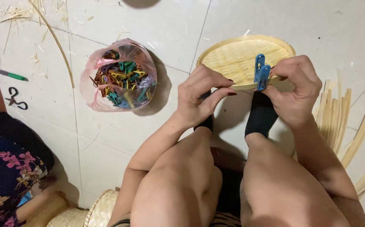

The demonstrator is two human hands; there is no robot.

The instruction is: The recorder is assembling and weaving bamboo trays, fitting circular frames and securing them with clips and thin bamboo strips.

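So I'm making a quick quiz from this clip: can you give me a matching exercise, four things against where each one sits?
Things:
1. blue clip
2. plastic bag of coloured clips
3. black scissors
4. loose bamboo strips

Places:
A. on the tiled floor at the far left edge
B. on the floor to the person's right, beside the right forearm
C. clamped on the near rim of the round woven tray
D. on the floor left of the tray

Pairs: 1-C, 2-D, 3-A, 4-B
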